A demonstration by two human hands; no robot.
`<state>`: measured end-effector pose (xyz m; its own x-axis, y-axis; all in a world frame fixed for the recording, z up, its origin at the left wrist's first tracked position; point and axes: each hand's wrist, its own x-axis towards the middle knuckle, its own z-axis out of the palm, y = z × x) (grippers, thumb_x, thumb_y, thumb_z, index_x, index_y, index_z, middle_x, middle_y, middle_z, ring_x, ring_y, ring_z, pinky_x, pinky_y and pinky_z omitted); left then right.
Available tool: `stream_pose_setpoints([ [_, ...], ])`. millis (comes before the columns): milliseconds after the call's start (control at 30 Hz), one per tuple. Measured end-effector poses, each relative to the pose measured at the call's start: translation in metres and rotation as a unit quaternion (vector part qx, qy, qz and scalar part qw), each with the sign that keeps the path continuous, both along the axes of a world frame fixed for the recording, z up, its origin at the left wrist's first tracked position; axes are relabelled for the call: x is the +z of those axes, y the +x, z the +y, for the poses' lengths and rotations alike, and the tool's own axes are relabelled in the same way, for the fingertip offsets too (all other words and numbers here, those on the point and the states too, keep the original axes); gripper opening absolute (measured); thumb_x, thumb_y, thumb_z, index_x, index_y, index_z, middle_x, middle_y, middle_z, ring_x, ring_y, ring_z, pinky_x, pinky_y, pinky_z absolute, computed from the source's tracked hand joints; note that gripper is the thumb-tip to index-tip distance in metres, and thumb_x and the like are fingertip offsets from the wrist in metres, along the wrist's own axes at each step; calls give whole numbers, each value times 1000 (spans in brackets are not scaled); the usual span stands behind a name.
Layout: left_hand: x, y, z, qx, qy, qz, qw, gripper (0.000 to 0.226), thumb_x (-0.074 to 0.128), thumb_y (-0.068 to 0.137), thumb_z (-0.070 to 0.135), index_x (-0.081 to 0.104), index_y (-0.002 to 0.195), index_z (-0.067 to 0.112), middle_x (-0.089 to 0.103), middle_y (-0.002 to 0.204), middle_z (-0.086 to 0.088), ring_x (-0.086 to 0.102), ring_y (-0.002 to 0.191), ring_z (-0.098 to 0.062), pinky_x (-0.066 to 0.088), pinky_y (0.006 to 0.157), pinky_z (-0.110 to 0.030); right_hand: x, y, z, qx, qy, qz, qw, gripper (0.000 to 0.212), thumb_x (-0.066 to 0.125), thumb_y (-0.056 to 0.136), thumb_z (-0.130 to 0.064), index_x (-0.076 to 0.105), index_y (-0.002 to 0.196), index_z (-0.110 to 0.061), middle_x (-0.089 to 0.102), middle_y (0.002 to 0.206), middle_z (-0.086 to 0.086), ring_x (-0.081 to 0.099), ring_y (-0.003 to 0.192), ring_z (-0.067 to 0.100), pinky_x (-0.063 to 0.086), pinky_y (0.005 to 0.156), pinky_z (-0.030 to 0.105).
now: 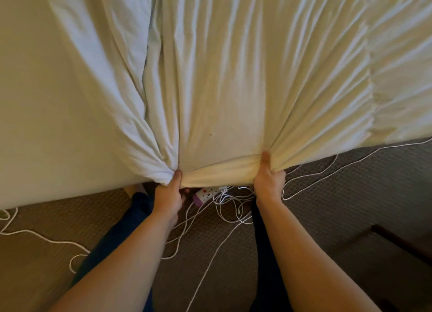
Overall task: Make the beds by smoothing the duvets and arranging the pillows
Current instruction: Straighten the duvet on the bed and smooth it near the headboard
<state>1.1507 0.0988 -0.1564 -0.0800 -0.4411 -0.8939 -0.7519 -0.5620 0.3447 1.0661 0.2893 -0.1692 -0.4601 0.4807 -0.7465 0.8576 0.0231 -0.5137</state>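
Duvet [224,89] edge in both hands [169,196]

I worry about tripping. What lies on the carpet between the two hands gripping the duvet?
In the head view, a power strip and tangled white cables lie below the duvet edge.

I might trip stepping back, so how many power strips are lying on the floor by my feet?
1. A white power strip lies on the carpet between both hands, amid tangled white cables, just below the duvet edge. Others may be hidden under the duvet.
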Motion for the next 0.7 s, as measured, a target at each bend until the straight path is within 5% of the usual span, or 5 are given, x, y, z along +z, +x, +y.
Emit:
stream_pose_setpoints([
  [300,2,-1,-2,-238,52,-179,953,45,40,108,47,62,110,7,70,94,-13,63,72,-28,43,65,-31,22,15,7,111,41,-61,991,69,55,104,-48,45,148,5,58,128,18,57,121,34,41,96,28],
  [400,49,-51,-10,-555,153,-293,763,50,27,109,44,55,127,6,74,98,-13,69,73,-21,53,72,-29,33,-6,30,339,54,-184,921,102,38,89,-86,56,139,2,64,124,23,65,108,41,55,96,47],
  [500,86,-115,-20,-718,29,-294,630,54,45,102,50,62,125,3,77,98,-11,74,95,-27,54,97,-38,49,-52,51,518,109,-249,811,74,49,92,-75,67,116,-8,69,99,12,68,86,31,60,87,44],
  [600,106,-194,-14,-750,-121,-201,619,50,63,90,59,64,92,9,68,86,-5,68,84,-28,53,79,-36,67,-120,52,557,195,-132,796,70,49,94,-73,67,110,-7,70,92,7,69,85,29,56,76,37],
  [700,102,-257,19,-690,-332,22,643,58,60,91,61,53,123,13,60,113,-8,60,104,-35,48,80,-42,74,-176,33,512,278,138,801,53,52,94,-69,62,112,-20,69,104,1,65,100,26,51,80,38],
])
